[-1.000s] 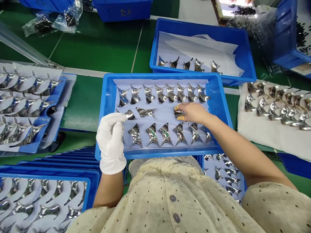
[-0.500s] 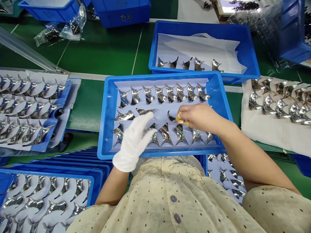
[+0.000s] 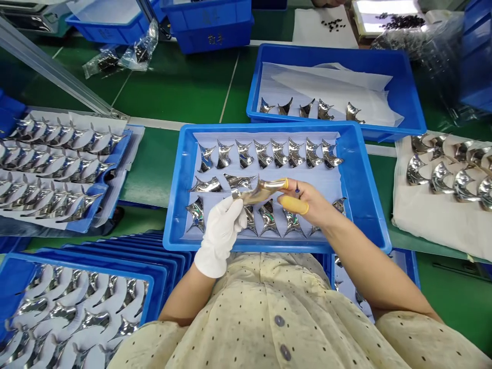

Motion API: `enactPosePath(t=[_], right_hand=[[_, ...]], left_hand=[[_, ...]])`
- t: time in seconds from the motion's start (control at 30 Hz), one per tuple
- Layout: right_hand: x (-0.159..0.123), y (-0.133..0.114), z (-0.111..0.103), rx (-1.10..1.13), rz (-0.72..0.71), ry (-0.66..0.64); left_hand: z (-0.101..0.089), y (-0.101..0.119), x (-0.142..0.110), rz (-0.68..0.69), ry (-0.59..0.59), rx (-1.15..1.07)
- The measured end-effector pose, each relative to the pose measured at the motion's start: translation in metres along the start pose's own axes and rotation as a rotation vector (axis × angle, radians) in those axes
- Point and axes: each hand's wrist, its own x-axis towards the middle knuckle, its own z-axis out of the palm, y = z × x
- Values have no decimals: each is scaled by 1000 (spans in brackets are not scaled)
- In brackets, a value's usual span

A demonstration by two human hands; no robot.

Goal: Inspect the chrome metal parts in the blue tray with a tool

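A shiny, curved metal piece with pointed ends [image 3: 258, 192] is held up between my two hands, over the middle of the blue tray [image 3: 172, 189]. My left hand [image 3: 223, 228], in a white glove, is closed on the piece's left end. On the other end my right hand [image 3: 303, 200] grips with thumb and finger, both in yellow finger covers. Beneath, several similar metal pieces [image 3: 279, 152] lie in rows on white lining paper. A few in the front row are partly hidden by my hands.
Behind stands another blue tray [image 3: 417, 110] with paper sheets and metal pieces. More pieces lie on a padded board at left [image 3: 82, 166] and a white cloth at right [image 3: 442, 218]. Stacked blue trays [image 3: 157, 287] stand low at left. Blue bins [image 3: 215, 38] sit at the back.
My left hand was open above the tray; now it grips the metal piece's left end. My right hand's small, dark-looking curved piece has turned and shows its length. The view has shifted slightly.
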Motion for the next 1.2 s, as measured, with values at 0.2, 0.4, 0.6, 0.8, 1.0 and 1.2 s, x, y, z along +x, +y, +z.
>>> enactPosePath(t=[0.2, 0.4, 0.6, 0.8, 1.0, 1.2], right_hand=[[7, 4, 29, 52, -11, 258], [0, -5, 37, -236, -220, 237], [6, 5, 39, -185, -183, 278], [13, 7, 43, -92, -169, 221], [9, 8, 53, -107, -155, 197], [-4, 8, 53, -99, -49, 56]], left_hand=[[-4, -12, 7, 73, -19, 62], [-23, -19, 13, 730, 118, 765], [-26, -23, 12, 994, 149, 959], [-27, -21, 6, 939, 142, 957], [-22, -7, 0, 928, 265, 936], [-22, -3, 6, 661, 66, 629]])
